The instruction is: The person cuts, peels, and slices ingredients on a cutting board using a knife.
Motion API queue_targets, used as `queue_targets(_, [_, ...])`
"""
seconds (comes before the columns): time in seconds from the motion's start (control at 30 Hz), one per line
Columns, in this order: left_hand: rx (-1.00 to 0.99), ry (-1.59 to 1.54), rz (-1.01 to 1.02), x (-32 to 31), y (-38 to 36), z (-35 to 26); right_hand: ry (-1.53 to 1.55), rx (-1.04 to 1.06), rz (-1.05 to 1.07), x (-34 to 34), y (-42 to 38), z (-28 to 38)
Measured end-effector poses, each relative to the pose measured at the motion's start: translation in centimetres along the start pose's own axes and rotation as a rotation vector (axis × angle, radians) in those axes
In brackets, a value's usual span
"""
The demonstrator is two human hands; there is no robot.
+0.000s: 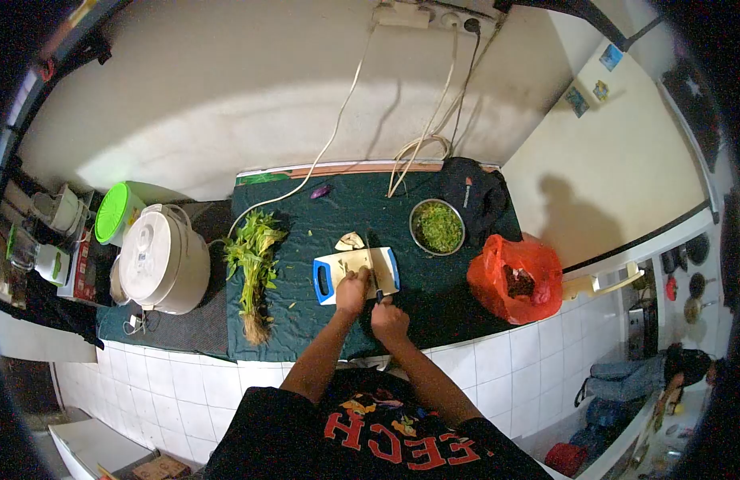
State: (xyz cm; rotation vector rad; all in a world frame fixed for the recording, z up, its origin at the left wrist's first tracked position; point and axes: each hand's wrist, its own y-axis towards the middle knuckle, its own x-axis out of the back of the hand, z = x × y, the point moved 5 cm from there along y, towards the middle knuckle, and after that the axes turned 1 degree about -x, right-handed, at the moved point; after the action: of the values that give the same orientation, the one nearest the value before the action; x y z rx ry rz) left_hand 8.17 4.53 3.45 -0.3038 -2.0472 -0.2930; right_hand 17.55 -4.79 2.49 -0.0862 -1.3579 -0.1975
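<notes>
My right hand (pixel 390 322) is closed round the handle of a knife (pixel 378 294), whose blade points away from me over a white cutting board (pixel 385 276) with blue ends. On the board, just left of the blade, my left hand (pixel 352 291) has its fingers bent and pressed down; what they hold is too small to make out. Pale cut pieces with dark edges (pixel 350 241) lie at the board's far edge. A metal bowl (pixel 415 242) of chopped greens stands beyond it to the right. Left of the board lies a bunch of leafy greens (pixel 256 248) with roots.
A red plastic bag (pixel 506 264) with brown contents sits at the right edge, near a dark cloth (pixel 476 192). A white rice cooker (pixel 166 256) stands left. A small purple piece (pixel 320 192) and cables (pixel 410 156) lie at the back. Another person (pixel 682 368) is at far right.
</notes>
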Motion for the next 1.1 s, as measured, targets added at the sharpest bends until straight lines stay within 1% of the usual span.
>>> queue_targets(0.03, [0.016, -0.024, -0.004, -0.2, 0.0, 0.2, 0.003, 0.110, -0.053, 0.1, 0.1, 0.3])
queue_targets(0.07, [0.014, -0.024, -0.003, -0.4, 0.0, 0.2, 0.003, 0.108, -0.053, -0.2, -0.1, 0.5])
queue_targets(0.13, [0.002, -0.052, -0.026, 0.0, -0.1, 0.1, -0.053, -0.092, 0.070, 0.8, -0.2, 1.2])
queue_targets(0.23, [0.006, -0.021, -0.001, -0.2, 0.0, 0.3, 0.024, -0.104, 0.118, 0.8, -1.1, 1.2])
queue_targets(0.37, [0.015, -0.046, -0.009, -0.7, 0.0, 0.6, 0.042, -0.126, 0.114, 0.2, 0.0, 0.3])
queue_targets(0.43, [0.056, -0.087, 0.053, -0.8, 0.0, 0.5, 0.068, 0.061, 0.057, 0.5, 0.3, 0.6])
queue_targets(0.47, [0.055, -0.087, 0.054, -0.7, 0.1, 0.3, 0.068, 0.060, 0.057, 0.3, 0.2, 0.7])
queue_targets(0.53, [0.065, -0.075, 0.041, -0.6, 0.0, 0.3, -0.025, -0.104, 0.146, -0.4, -0.2, 0.8])
queue_targets(0.57, [0.066, -0.073, 0.044, -0.6, -0.2, 0.4, -0.022, -0.105, 0.149, -0.3, -0.3, 0.9])
queue_targets(0.67, [0.035, -0.094, 0.018, -0.2, -0.2, 0.3, 0.039, -0.159, 0.121, -0.3, -0.3, 0.3])
queue_targets(0.73, [0.002, -0.127, -0.040, 0.2, -0.4, 0.1, 0.056, -0.100, 0.097, 0.2, 0.2, 0.3])
queue_targets(0.87, [0.011, -0.147, -0.041, 0.1, -0.8, -0.1, 0.079, -0.038, 0.074, 0.6, -0.3, 1.0])
queue_targets(0.93, [-0.027, -0.107, -0.092, 0.3, -0.9, -0.2, 0.019, -0.123, 0.113, 0.0, -0.7, 0.9])
queue_targets(1.07, [0.031, -0.149, -0.107, -0.4, -0.9, 0.4, 0.033, -0.136, 0.113, 0.3, -0.2, 0.4])
queue_targets(1.1, [0.043, -0.157, -0.110, -0.4, -0.9, 0.4, 0.046, -0.086, 0.057, 0.9, -0.1, 0.6])
